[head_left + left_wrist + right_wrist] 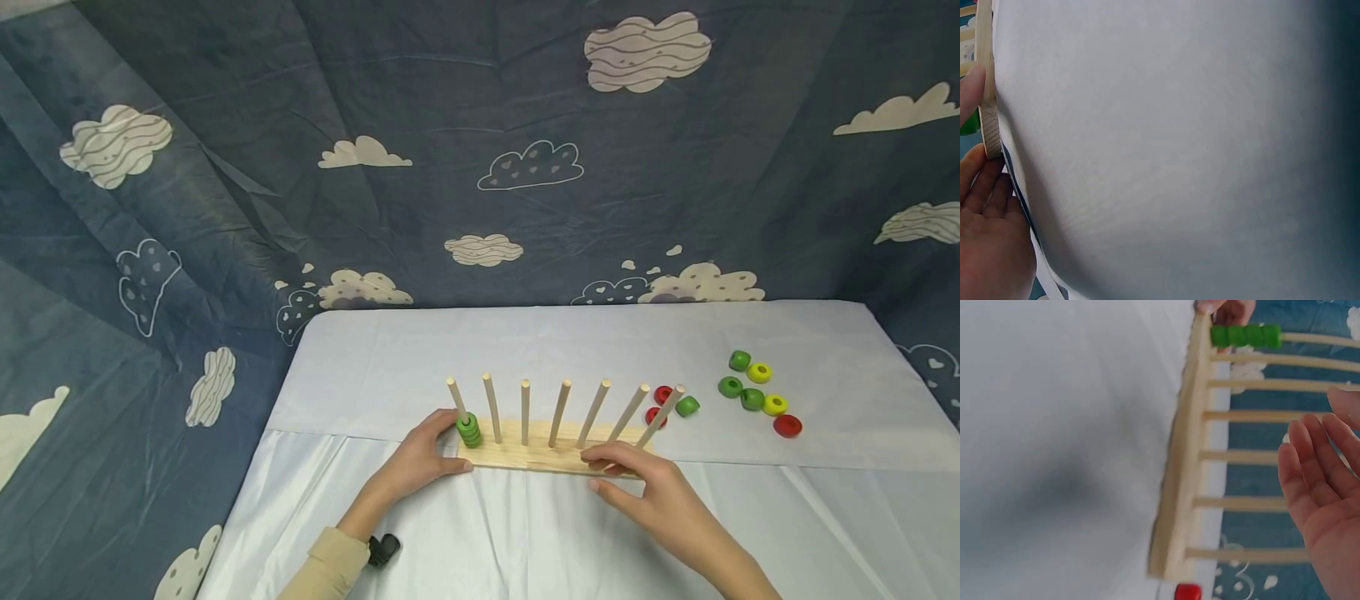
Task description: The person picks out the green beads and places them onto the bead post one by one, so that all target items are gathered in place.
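A pale wooden pegboard [536, 454] lies on the white cloth, with several upright pegs in a row. Green beads [469, 430] are stacked on its leftmost peg; in the right wrist view these beads [1246, 335] sit down against the base. My left hand [420, 458] grips the board's left end, its thumb at the front edge and fingers around the end. In the left wrist view that hand [994, 231] is partly cut off. Over the board's right part hovers my right hand [652, 492], fingers loosely bent, thumb apart, nothing between them. Its palm [1341, 531] shows bare.
Right of the board lie loose beads: red ones [787, 426], yellow ones [759, 372] and green ones [730, 387]. Two red beads are partly behind the rightmost peg. A black object [384, 550] is beside the left wrist. Dark cloud-patterned fabric [450, 100] hangs behind the table.
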Demonstrator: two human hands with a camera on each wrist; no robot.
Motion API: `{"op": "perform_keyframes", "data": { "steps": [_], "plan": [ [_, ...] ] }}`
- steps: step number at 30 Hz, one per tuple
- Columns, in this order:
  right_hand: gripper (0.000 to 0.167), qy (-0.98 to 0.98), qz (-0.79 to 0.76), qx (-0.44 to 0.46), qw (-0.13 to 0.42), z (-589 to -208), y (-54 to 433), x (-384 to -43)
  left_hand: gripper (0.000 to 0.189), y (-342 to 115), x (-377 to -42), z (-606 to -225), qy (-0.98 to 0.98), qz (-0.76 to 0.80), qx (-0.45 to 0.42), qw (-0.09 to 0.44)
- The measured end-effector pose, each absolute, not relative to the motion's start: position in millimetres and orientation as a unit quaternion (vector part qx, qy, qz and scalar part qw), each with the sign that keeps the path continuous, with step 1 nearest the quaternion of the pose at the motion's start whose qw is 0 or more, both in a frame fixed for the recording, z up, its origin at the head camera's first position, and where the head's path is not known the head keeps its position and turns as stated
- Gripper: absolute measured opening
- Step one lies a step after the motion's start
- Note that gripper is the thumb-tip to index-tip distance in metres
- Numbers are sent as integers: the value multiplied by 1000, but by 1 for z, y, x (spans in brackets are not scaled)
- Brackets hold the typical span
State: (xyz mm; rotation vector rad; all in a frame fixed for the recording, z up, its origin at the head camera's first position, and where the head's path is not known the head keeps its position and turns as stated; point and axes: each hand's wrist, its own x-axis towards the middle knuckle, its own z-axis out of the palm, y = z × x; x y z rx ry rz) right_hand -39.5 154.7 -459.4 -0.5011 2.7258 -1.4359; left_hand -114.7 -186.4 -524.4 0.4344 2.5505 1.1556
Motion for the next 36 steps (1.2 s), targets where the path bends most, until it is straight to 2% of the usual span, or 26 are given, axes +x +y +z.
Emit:
{"op": "perform_keyframes", "data": {
  "steps": [11,20,32,36],
  "plan": [
    [38,908,-404,-98,-53,-482,188,-32,77,-186,-114,-523,889,405,152,150],
    [38,917,-392,-35,-69,-497,214,-29,76,-186,-114,-525,888,408,155,146],
    [37,917,-377,-26,-129,-510,246,-47,77,-187,-114,-525,886,410,155,150],
    [39,925,-357,-15,-132,-510,253,-58,77,-188,-114,-524,887,408,150,156]
  ]
}}
